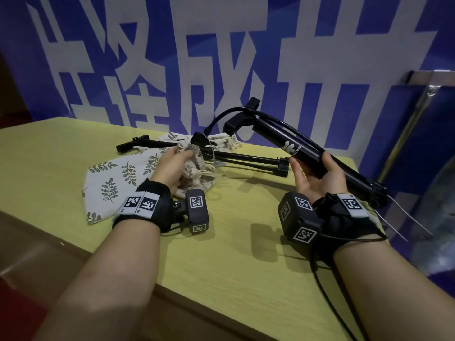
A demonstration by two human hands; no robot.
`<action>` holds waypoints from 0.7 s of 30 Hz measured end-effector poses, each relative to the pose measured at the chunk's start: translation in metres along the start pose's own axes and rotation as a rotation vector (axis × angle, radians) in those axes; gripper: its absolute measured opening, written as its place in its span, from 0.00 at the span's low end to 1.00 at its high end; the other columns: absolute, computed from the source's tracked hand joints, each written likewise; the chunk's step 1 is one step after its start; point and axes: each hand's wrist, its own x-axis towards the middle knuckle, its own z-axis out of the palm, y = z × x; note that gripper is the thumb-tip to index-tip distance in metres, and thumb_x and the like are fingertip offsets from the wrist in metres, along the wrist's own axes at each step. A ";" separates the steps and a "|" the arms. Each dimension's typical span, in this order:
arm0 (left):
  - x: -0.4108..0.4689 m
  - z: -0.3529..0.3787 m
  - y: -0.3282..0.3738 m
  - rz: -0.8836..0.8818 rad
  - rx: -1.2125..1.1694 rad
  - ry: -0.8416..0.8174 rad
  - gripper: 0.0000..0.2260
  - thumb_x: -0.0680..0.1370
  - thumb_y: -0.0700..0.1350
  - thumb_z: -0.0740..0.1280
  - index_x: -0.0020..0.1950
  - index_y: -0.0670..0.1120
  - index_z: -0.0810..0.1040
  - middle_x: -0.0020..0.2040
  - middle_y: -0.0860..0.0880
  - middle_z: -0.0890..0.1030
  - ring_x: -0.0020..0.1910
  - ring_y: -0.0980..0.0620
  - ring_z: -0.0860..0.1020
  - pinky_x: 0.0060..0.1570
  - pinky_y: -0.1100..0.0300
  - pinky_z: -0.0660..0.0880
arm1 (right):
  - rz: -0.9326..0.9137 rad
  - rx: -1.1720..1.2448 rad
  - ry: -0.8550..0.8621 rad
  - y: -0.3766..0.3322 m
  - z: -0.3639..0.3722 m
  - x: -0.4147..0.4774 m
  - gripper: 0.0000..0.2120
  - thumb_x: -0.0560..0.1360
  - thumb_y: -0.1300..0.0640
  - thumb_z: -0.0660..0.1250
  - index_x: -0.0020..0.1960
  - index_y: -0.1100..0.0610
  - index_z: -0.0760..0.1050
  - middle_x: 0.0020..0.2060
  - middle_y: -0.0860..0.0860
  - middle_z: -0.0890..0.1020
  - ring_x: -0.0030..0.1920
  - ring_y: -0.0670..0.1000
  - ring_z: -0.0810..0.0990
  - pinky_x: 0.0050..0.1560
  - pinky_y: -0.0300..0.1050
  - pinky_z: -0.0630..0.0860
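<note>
Two black air pumps: raised pump gripped by right hand, second pump flat on table. Two leaf-print bags: nearer bag pinched by left hand, farther bag behind.

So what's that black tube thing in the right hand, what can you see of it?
A slim matte black pump, seemingly metal, with white lettering on its barrel. A thin black hose arches alongside, and a crosswise handle caps the raised far end. It lies tilted across the upturned right hand, thumb over the barrel, apparently lifted above the yellow table.
</note>
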 end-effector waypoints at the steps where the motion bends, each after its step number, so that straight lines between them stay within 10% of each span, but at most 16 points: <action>1: 0.002 -0.002 -0.002 0.027 -0.009 0.004 0.18 0.79 0.45 0.66 0.69 0.49 0.70 0.57 0.46 0.79 0.49 0.47 0.81 0.33 0.57 0.75 | 0.001 0.001 -0.001 0.000 0.000 -0.001 0.19 0.73 0.57 0.71 0.62 0.59 0.71 0.55 0.63 0.80 0.52 0.65 0.81 0.46 0.55 0.82; 6: -0.006 -0.002 0.002 0.149 -0.066 0.126 0.09 0.80 0.40 0.64 0.54 0.53 0.67 0.40 0.48 0.74 0.28 0.54 0.73 0.24 0.62 0.72 | -0.002 0.005 0.006 0.000 -0.001 -0.003 0.20 0.74 0.57 0.70 0.63 0.59 0.71 0.55 0.61 0.80 0.53 0.63 0.80 0.48 0.56 0.81; 9: -0.007 -0.003 0.002 0.208 -0.081 0.131 0.10 0.81 0.38 0.61 0.44 0.52 0.71 0.43 0.47 0.76 0.33 0.50 0.76 0.25 0.61 0.72 | -0.006 0.034 0.011 0.001 0.001 -0.005 0.19 0.74 0.57 0.70 0.62 0.59 0.71 0.54 0.61 0.81 0.51 0.63 0.81 0.49 0.57 0.81; 15: -0.011 -0.002 0.005 0.178 -0.144 0.070 0.20 0.76 0.30 0.58 0.58 0.47 0.81 0.52 0.51 0.81 0.45 0.57 0.81 0.37 0.66 0.77 | 0.045 0.055 0.015 -0.003 0.000 -0.004 0.17 0.74 0.56 0.70 0.59 0.60 0.70 0.55 0.63 0.79 0.55 0.64 0.79 0.48 0.52 0.82; 21: -0.012 -0.007 0.007 0.065 -0.206 -0.028 0.25 0.72 0.32 0.57 0.66 0.48 0.77 0.63 0.42 0.79 0.58 0.42 0.80 0.47 0.50 0.80 | 0.074 0.095 -0.014 -0.004 -0.007 0.003 0.24 0.74 0.55 0.70 0.67 0.61 0.68 0.59 0.63 0.77 0.59 0.64 0.78 0.36 0.49 0.82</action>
